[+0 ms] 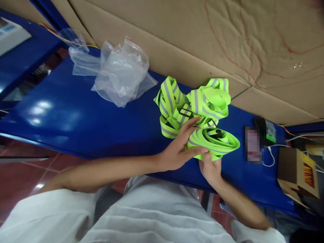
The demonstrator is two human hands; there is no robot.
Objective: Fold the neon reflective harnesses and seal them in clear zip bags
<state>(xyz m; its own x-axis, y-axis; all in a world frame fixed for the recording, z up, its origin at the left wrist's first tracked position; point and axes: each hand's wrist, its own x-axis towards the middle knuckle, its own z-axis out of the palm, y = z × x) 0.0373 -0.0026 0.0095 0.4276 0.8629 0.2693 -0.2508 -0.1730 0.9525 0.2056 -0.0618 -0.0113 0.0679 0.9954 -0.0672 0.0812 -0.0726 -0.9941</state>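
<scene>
A rolled neon-yellow reflective strap (215,141) with grey stripes is held between my two hands above the front part of the blue table. My left hand (181,148) grips its left side, thumb in front and fingers behind. From below, my right hand (210,167) holds the bottom of the roll, its fingers partly hidden by it. Just behind the roll lies a loose heap of similar neon straps (169,98) with black buckles (186,112).
Clear plastic bags (121,71) lie at the back left of the blue table (88,125). To the right are a blurred phone-like object (253,145), a black item (260,126), white cables and an open cardboard box (291,168). A cardboard-covered panel (177,44) runs behind.
</scene>
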